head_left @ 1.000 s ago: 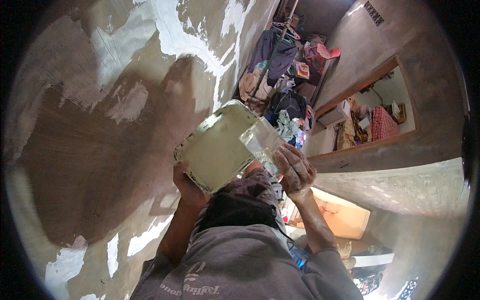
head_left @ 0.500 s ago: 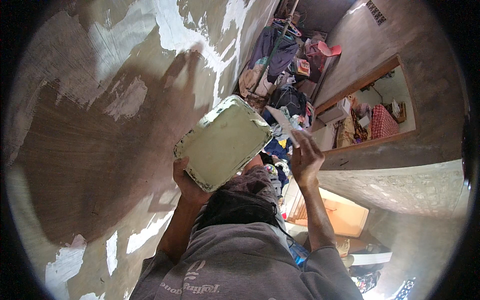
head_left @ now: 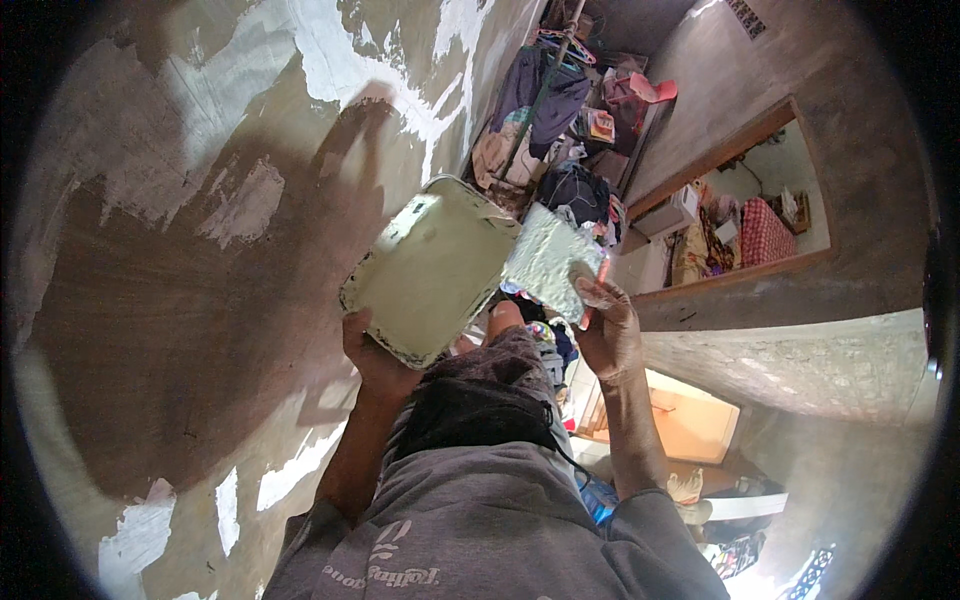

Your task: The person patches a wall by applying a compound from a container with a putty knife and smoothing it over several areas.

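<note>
My left hand [head_left: 378, 358] grips the lower left corner of a shallow rectangular tray [head_left: 428, 272], pale green inside with a chipped, dark-spotted rim. A white patch lies near its far left edge. In my right hand [head_left: 610, 328] is a flat, square-bladed scraper [head_left: 546, 262], held by its right edge between thumb and fingers. Thick whitish paste coats the blade face turned up to me. The blade's left edge is right at the tray's right rim; whether they touch I cannot tell.
Close on the left rises a brown wall [head_left: 230, 330] with white smeared patches and my shadow. Clothes [head_left: 575, 190] and household things are heaped on the floor ahead. At right, a wood-framed opening [head_left: 720, 195] shows a red checked cloth [head_left: 768, 236] and boxes.
The scraper has turned from nearly edge-on to face up, showing its paste-coated side. My right hand has rotated with it and moved slightly down; the tray has shifted a little left.
</note>
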The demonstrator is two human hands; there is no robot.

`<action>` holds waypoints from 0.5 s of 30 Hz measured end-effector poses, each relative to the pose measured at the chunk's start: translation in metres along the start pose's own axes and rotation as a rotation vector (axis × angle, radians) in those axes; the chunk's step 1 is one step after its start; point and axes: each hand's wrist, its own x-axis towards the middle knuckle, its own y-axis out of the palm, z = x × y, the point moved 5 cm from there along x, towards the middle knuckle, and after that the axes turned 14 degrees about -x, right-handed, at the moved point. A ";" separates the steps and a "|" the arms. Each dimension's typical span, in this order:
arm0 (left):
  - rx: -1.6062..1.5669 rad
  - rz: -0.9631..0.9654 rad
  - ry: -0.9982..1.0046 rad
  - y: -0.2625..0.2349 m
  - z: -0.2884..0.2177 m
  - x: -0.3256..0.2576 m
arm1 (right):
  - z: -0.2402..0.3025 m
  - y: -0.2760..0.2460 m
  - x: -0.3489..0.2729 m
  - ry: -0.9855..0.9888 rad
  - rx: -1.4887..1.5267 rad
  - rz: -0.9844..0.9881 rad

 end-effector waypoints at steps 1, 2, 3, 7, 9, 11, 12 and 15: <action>0.020 0.008 0.013 -0.001 0.000 0.000 | -0.002 0.004 -0.001 0.010 -0.012 0.005; 0.041 0.015 0.025 -0.001 0.002 0.000 | -0.004 0.007 -0.001 0.021 -0.023 0.010; 0.061 0.023 0.035 -0.001 0.003 0.000 | -0.005 0.006 0.002 -0.006 -0.074 0.025; -0.006 0.026 0.002 -0.004 0.004 -0.003 | 0.002 -0.001 0.007 -0.095 -0.181 -0.074; -0.078 -0.006 0.014 -0.008 0.005 -0.004 | 0.011 0.001 0.008 -0.157 -0.222 -0.151; 0.029 -0.033 0.033 -0.004 0.007 -0.005 | 0.018 -0.006 0.013 -0.274 -0.216 -0.197; 0.083 -0.047 0.044 -0.001 0.009 -0.006 | 0.022 -0.007 0.014 -0.331 -0.213 -0.218; 0.076 -0.081 0.044 0.001 0.012 -0.006 | 0.036 -0.006 0.004 -0.504 -0.314 -0.322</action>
